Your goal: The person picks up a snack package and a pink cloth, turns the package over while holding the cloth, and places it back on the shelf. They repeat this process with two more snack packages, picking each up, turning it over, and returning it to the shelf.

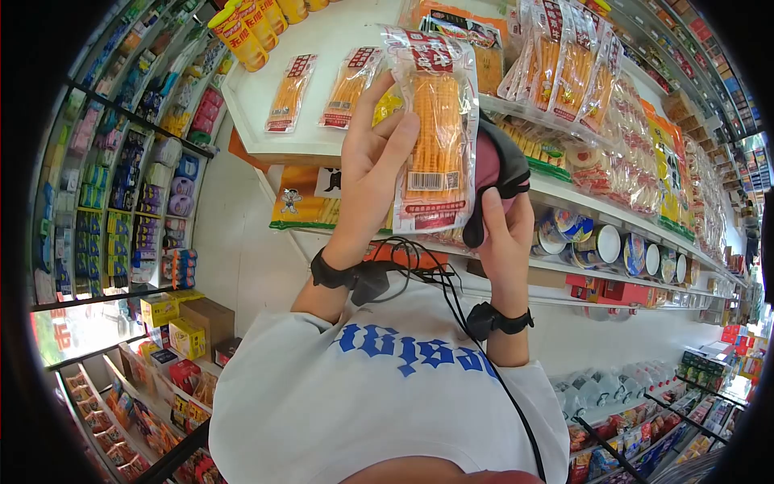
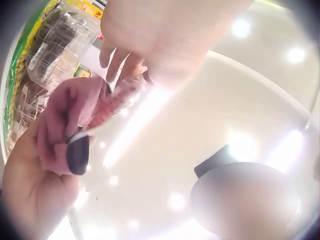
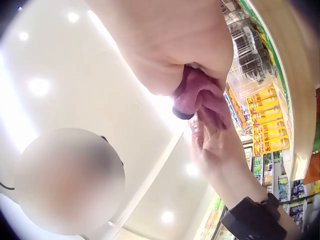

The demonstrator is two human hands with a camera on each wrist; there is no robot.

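In the head view my left hand (image 1: 375, 157) holds a clear snack packet (image 1: 439, 121) upright by its left side, thumb on the front. Orange ridged strips show through it, between a red-and-white printed top and a barcode label. My right hand (image 1: 508, 230) grips a bunched pink cloth with black trim (image 1: 489, 161), partly hidden behind the packet. The right wrist view shows the pink cloth (image 3: 202, 97) squeezed in the right hand (image 3: 175, 45). In the left wrist view the cloth (image 2: 72, 117) is close beside the packet (image 2: 112, 102).
Two similar packets (image 1: 290, 93) lie on the white shelf top (image 1: 250, 97), near yellow canisters (image 1: 242, 40). More orange packets (image 1: 564, 64) stand in a clear bin at right. Tubs (image 1: 605, 244) line the shelf below. Black cables (image 1: 451, 298) hang before the shirt.
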